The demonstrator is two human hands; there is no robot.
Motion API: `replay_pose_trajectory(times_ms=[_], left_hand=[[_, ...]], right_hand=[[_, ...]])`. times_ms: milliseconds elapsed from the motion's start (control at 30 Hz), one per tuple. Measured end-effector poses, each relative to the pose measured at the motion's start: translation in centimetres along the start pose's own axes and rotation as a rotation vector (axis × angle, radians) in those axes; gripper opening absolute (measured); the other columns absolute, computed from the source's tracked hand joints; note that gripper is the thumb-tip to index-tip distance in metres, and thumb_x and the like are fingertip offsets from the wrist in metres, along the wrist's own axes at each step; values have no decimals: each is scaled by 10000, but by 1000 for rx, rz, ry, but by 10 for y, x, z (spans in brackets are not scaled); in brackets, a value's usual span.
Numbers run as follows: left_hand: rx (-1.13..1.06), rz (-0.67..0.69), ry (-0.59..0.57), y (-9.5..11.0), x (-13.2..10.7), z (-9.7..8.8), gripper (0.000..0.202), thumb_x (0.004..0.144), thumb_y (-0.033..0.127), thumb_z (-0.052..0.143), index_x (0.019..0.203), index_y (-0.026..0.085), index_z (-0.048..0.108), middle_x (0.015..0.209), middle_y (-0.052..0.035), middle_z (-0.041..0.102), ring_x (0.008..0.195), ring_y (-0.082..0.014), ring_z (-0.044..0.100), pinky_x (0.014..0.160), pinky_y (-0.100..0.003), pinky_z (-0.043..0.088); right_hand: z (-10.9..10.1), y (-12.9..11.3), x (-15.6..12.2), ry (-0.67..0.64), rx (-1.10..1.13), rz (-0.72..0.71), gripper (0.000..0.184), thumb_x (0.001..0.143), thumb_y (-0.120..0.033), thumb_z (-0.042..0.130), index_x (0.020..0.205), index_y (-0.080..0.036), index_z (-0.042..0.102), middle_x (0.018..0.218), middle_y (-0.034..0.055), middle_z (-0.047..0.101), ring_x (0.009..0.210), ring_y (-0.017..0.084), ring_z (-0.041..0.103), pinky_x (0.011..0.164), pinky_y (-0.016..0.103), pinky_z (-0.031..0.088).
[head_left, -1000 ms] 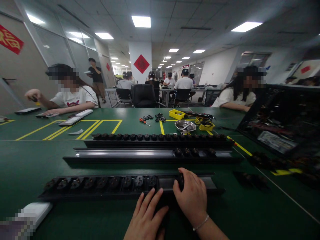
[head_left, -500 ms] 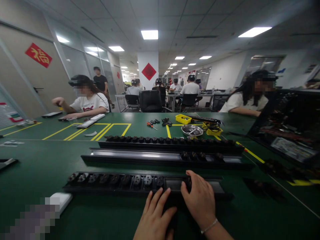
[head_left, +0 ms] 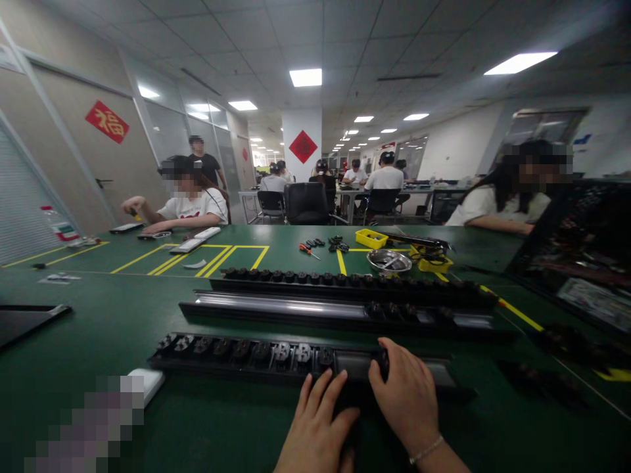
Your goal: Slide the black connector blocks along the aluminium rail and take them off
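A long black socket strip (head_left: 256,355) lies across the green table right in front of me, its left part filled with several socket modules and its right part an empty channel. My left hand (head_left: 318,427) rests flat against the strip's near edge with the fingers stretched out. My right hand (head_left: 407,394) is curled over the strip, its fingertips closed on a small black socket module (head_left: 383,358) sitting in the channel. Two more black strips lie parallel behind: a partly filled one (head_left: 345,312) and a full one (head_left: 345,284).
A metal bowl (head_left: 389,261), yellow trays (head_left: 371,238), a screwdriver (head_left: 305,249) and black parts lie at mid-table. Loose black modules (head_left: 566,341) sit at right, beside a dark open case (head_left: 586,256). A white object (head_left: 145,381) lies near left. Two people sit across the table.
The view has swung left and slightly up, so everything sits further right in the picture. Both hands keep their places on the near strip.
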State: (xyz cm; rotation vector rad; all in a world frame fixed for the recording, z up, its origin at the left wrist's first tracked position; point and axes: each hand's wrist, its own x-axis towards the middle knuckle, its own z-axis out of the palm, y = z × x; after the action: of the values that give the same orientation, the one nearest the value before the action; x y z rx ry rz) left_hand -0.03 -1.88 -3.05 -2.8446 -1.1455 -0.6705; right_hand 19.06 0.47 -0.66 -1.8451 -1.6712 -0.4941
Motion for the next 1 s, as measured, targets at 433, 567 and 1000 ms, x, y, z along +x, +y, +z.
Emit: replay_pose_trajectory(times_ms=[433,567,1000], left_hand=[[30,-51,48,7,0,0,417,726,295,613,1136,343,552,1480,-9,247,1324,-289,253,1028,-578,287],[30,-68,54,7,-1,2,416,712,250,614,1116,335,564,1479,7,250,1323,-282,253,1038,-569,278],[27,-34,-45,9,1,-22,484,720,132,550,1169,310,535,1491,-9,225,1337,-283,240,1031,-571,301]], right_hand=[[-1,-2,1,8,16,18,346,780,-208,453,1120,-176,506,1038,71,644,964,196,576,886,354,354],[-2,-3,0,-6,25,24,351,772,-205,459,1119,-174,509,1065,75,633,986,199,564,893,348,350],[-12,-5,7,-110,30,79,323,790,-279,477,1087,-180,556,1121,86,619,1075,226,518,999,430,256]])
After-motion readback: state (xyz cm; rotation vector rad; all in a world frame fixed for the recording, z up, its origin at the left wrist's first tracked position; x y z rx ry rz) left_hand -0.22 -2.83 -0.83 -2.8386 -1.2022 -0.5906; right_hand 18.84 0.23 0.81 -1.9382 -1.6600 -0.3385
